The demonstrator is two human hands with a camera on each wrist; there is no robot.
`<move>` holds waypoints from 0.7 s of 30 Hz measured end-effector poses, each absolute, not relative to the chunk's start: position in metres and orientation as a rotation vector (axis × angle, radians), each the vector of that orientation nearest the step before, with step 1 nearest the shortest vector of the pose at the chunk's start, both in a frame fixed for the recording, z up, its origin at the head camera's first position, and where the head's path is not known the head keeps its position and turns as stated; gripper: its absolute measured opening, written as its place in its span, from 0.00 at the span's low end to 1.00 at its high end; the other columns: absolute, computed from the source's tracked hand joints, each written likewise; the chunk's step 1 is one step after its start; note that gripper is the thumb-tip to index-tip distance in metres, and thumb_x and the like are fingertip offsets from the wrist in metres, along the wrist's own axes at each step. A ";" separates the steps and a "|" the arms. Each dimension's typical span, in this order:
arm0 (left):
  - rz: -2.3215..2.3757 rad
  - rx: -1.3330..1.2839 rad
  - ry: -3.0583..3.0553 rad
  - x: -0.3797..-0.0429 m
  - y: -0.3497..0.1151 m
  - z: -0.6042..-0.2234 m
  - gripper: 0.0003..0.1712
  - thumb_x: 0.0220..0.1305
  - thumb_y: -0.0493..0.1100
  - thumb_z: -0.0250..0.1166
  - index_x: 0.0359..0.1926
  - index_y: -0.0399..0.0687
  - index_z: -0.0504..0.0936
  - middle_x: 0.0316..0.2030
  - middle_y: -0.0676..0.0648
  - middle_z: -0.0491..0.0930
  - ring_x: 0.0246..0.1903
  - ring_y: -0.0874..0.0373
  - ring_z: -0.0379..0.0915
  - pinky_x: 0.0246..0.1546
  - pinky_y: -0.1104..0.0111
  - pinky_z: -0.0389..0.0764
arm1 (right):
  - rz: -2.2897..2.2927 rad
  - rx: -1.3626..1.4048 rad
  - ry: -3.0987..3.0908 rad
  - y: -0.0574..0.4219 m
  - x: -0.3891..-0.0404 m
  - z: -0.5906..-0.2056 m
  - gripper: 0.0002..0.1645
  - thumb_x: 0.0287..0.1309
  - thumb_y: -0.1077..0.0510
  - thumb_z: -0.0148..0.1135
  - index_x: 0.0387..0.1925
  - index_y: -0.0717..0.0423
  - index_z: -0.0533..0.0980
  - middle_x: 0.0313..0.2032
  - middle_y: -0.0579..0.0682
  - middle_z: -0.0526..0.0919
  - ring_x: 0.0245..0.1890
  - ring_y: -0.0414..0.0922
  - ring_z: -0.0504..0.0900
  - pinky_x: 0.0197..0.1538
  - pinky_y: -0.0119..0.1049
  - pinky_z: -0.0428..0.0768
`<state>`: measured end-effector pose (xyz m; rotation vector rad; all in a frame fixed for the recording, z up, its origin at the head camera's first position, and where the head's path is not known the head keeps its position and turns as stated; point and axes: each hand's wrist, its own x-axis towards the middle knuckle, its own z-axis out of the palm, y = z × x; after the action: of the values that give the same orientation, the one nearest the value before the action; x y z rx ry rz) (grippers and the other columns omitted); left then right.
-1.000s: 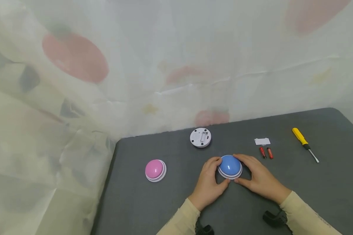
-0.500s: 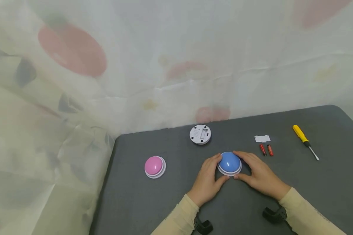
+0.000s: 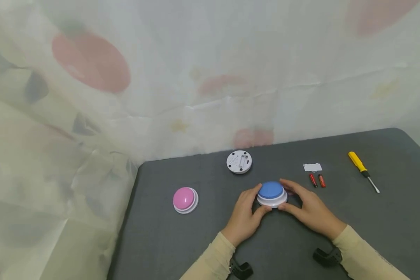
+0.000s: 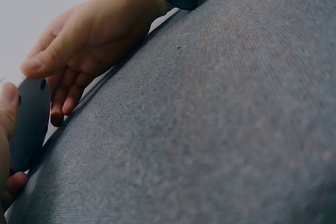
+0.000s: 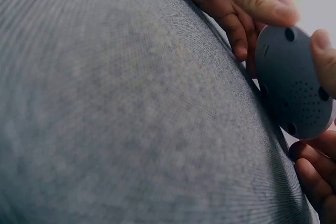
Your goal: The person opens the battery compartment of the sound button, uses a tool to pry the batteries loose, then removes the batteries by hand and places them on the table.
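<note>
Both hands hold a blue dome button [image 3: 270, 190] with a white base between fingers and thumbs. My left hand [image 3: 242, 217] grips its left side, and my right hand [image 3: 312, 212] grips its right side. The button leans away from me with its near edge raised. Its underside [image 5: 294, 85] faces the right wrist camera, showing dark round feet and a cluster of small holes. From the left wrist, the same underside [image 4: 31, 121] appears as a dark disc, seen edge-on.
A pink dome button [image 3: 184, 200] sits to the left. Behind lies an upturned white button base [image 3: 239, 161] with an open battery slot. To the right are a white cover [image 3: 312, 167], two red batteries [image 3: 313, 180] and a yellow-handled screwdriver [image 3: 358, 161], on the grey table [image 3: 161, 241].
The blue button has tipped backward in both hands, so its near edge has risen and more of the white base shows. The other items on the table have not moved.
</note>
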<state>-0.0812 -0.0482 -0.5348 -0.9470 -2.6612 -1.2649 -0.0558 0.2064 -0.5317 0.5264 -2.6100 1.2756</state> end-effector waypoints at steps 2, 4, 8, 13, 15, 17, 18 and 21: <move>-1.254 -0.960 -2.633 -0.081 -0.049 -0.535 0.42 0.75 0.55 0.69 0.81 0.41 0.68 0.67 0.44 0.80 0.65 0.55 0.75 0.64 0.61 0.80 | 1.302 0.492 -2.603 0.206 -0.055 -0.531 0.41 0.62 0.56 0.82 0.72 0.60 0.73 0.64 0.54 0.85 0.58 0.45 0.85 0.59 0.22 0.76; -1.256 -0.974 -2.593 -0.082 -0.049 -0.535 0.41 0.75 0.54 0.69 0.80 0.39 0.70 0.60 0.45 0.82 0.57 0.57 0.76 0.57 0.64 0.81 | 1.321 0.451 -2.597 0.205 -0.055 -0.530 0.34 0.62 0.56 0.82 0.65 0.56 0.76 0.60 0.52 0.88 0.56 0.41 0.86 0.57 0.23 0.78; -1.251 -0.994 -2.525 -0.083 -0.049 -0.535 0.38 0.77 0.54 0.65 0.77 0.36 0.73 0.49 0.47 0.83 0.46 0.57 0.75 0.49 0.66 0.80 | 1.347 0.401 -2.550 0.204 -0.055 -0.530 0.24 0.61 0.59 0.82 0.54 0.50 0.78 0.52 0.48 0.91 0.50 0.35 0.86 0.53 0.22 0.77; -1.237 -0.967 -2.500 -0.083 -0.048 -0.536 0.32 0.81 0.52 0.60 0.75 0.37 0.77 0.42 0.49 0.83 0.41 0.58 0.76 0.46 0.67 0.81 | 1.352 0.408 -2.437 0.206 -0.058 -0.536 0.17 0.65 0.64 0.77 0.49 0.49 0.79 0.40 0.43 0.92 0.39 0.33 0.84 0.45 0.23 0.75; -1.227 -0.949 -2.489 -0.083 -0.047 -0.537 0.30 0.81 0.49 0.61 0.74 0.37 0.78 0.39 0.50 0.83 0.39 0.59 0.76 0.44 0.68 0.81 | 1.352 0.409 -2.414 0.207 -0.058 -0.537 0.15 0.67 0.65 0.74 0.50 0.49 0.80 0.38 0.43 0.92 0.37 0.33 0.83 0.43 0.24 0.75; -1.217 -0.944 -2.474 -0.083 -0.046 -0.538 0.28 0.81 0.46 0.62 0.74 0.36 0.78 0.39 0.49 0.84 0.39 0.58 0.77 0.44 0.68 0.81 | 1.340 0.408 -2.413 0.207 -0.059 -0.536 0.15 0.68 0.66 0.73 0.51 0.49 0.81 0.39 0.44 0.92 0.38 0.33 0.84 0.44 0.23 0.76; -1.208 -0.944 -2.465 -0.083 -0.046 -0.539 0.27 0.82 0.45 0.62 0.74 0.35 0.78 0.40 0.48 0.85 0.40 0.58 0.78 0.44 0.67 0.82 | 1.331 0.406 -2.416 0.207 -0.059 -0.536 0.15 0.69 0.66 0.73 0.51 0.49 0.82 0.40 0.45 0.92 0.39 0.33 0.85 0.44 0.22 0.76; -1.195 -0.946 -2.451 -0.084 -0.046 -0.539 0.26 0.83 0.42 0.61 0.74 0.33 0.77 0.46 0.45 0.88 0.43 0.55 0.82 0.46 0.65 0.84 | 1.312 0.400 -2.427 0.206 -0.059 -0.534 0.18 0.68 0.69 0.73 0.53 0.48 0.83 0.42 0.42 0.92 0.42 0.33 0.86 0.47 0.20 0.77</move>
<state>-0.0842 -0.0457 -0.5390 -0.9464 -2.4507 -1.1952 -0.0593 0.2065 -0.5340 0.3998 -2.4268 1.3122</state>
